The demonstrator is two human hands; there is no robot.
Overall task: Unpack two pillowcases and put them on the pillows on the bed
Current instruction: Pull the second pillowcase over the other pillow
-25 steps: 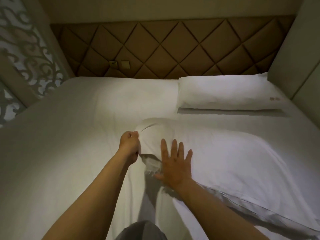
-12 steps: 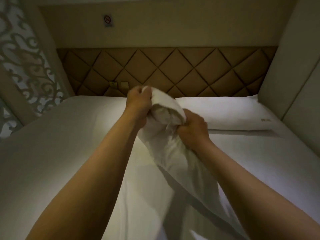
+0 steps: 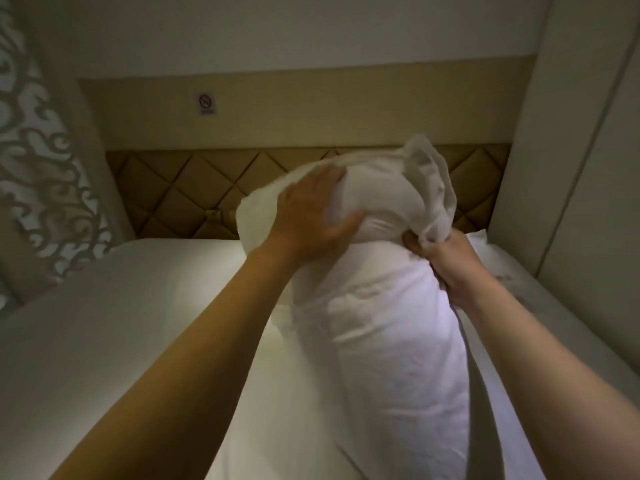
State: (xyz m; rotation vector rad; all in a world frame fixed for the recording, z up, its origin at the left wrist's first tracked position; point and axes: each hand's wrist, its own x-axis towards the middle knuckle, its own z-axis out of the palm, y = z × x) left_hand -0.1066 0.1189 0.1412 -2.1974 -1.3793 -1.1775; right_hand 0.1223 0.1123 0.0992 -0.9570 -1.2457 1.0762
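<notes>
1. Your left hand [image 3: 311,209], fingers spread, presses the pillow [image 3: 391,341] top, steadying it upright on the bed [image 3: 121,323].
2. Your right hand [image 3: 446,265] pinches the bunched pillowcase [image 3: 427,181], likely to pull it over.

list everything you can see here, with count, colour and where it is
pillow: 1, white, upright mid-frame, held
pillowcase: 1, white, bunched at that pillow's top
second pillow: 1, white, lying behind the right hand
bed: 1, white sheet, below
headboard: 1, brown, quilted, behind the bed
sign: 1, white, on the wall above the headboard
screen: 1, pale scrollwork, left
left hand: 1, presses the pillow's top
right hand: 1, pinches the pillowcase
</notes>
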